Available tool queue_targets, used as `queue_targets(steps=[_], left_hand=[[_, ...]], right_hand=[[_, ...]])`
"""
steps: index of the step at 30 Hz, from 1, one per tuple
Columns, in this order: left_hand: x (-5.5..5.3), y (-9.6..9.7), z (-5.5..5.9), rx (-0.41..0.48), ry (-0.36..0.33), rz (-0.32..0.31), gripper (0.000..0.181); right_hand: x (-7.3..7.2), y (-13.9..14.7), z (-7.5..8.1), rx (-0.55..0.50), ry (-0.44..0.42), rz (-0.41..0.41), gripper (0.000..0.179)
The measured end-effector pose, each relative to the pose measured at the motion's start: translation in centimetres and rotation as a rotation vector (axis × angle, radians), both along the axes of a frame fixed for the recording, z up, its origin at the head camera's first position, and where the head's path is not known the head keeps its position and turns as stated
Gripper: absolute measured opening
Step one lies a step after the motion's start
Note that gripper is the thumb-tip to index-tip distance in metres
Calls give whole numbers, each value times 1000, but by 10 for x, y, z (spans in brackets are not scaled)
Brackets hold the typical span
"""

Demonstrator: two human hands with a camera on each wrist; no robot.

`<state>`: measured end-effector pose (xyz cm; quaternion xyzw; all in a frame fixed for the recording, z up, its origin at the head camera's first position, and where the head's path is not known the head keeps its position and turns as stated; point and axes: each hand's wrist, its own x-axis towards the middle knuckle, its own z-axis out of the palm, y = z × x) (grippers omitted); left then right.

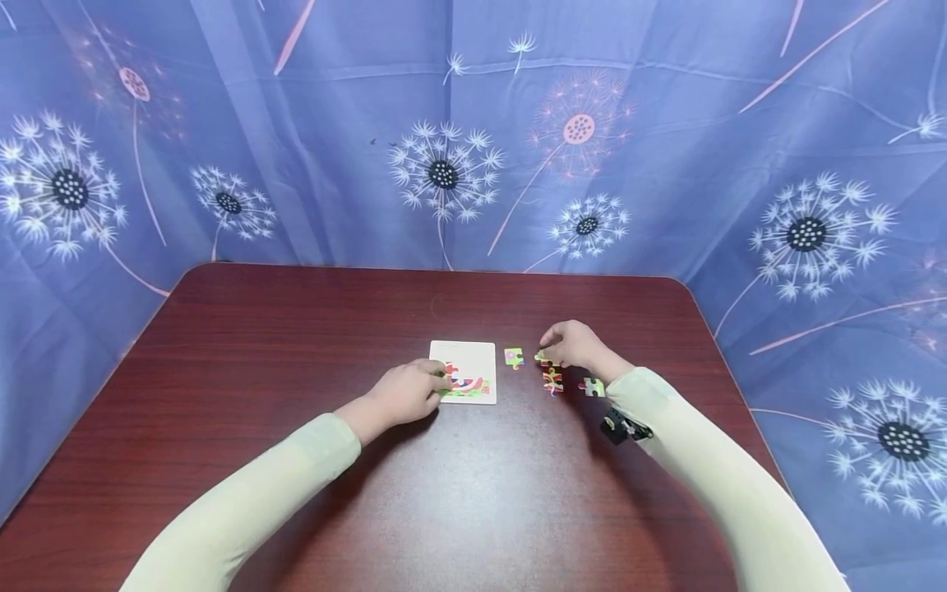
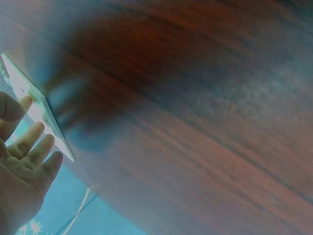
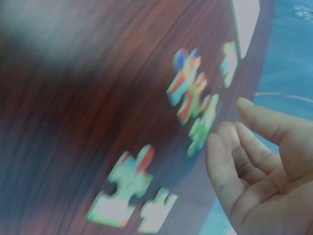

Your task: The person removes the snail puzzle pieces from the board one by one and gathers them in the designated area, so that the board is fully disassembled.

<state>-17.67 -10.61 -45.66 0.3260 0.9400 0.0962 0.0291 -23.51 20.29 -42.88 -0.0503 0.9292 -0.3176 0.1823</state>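
Observation:
A white square puzzle board [image 1: 479, 355] lies flat on the table, with colourful jigsaw pieces [image 1: 473, 386] along its lower part. My left hand [image 1: 403, 393] reaches over the board's left side, fingertips at the pieces there and fingers loosely bent. To the right of the board, my right hand [image 1: 580, 345] hovers by a green-edged jigsaw piece [image 3: 203, 125]. In the right wrist view its thumb and fingers are apart, nothing between them. A red and yellow piece [image 1: 552, 380] lies just below that hand. Another green piece [image 1: 514, 357] sits alone between board and right hand.
Further loose pieces [image 1: 592, 387] lie under the right wrist, two of them seen close together in the right wrist view. The dark red wooden table [image 1: 473, 493] ends at a blue curtain [image 1: 333, 164] with dandelion prints. A small black device [image 1: 625, 427] is on the right wrist.

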Motion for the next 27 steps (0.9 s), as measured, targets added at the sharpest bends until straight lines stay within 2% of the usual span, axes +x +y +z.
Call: queue_targets(steps=[9,16,21,27], left_hand=[[1,-3,1,14,20,-15,33],[14,-12,4,-16,-14,-7,35],[21,-16,1,-17,-16,-31,37],[22,-16,-1,-3,-11,-58,36]], right_hand=[[2,-38,2,-159,-41,-19,29],[8,-68,5,-257,-81,-53,29],[12,-84,-3,-325,-89,-72,32],[18,-102,-12,-381,-114,-90,35]])
